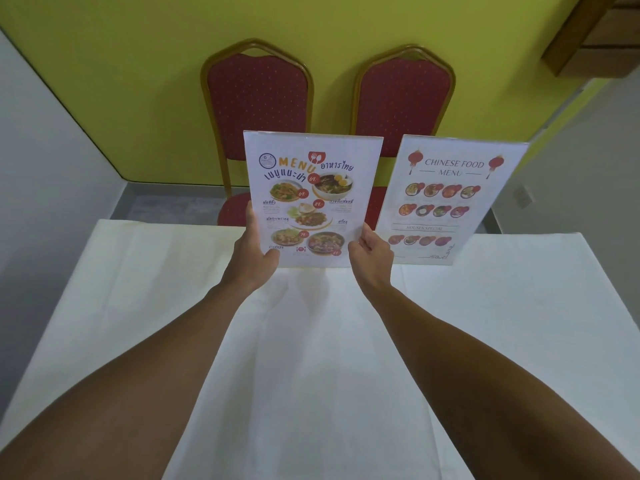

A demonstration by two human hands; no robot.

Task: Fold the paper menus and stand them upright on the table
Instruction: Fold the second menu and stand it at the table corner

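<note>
A Thai food menu (311,188) with dish photos stands upright near the far middle of the white-clothed table (311,341), its bottom edge on or just above the cloth. My left hand (254,251) grips its lower left edge, thumb on the front. My right hand (372,252) holds its lower right edge. To the right, a Chinese food menu (450,199) with red lanterns stands upright on its own, leaning slightly to the right, untouched.
Two red padded chairs with gold frames (258,105) (403,105) stand behind the table against a yellow wall. A grey wall runs along the left. A wooden shelf (595,36) hangs at the upper right.
</note>
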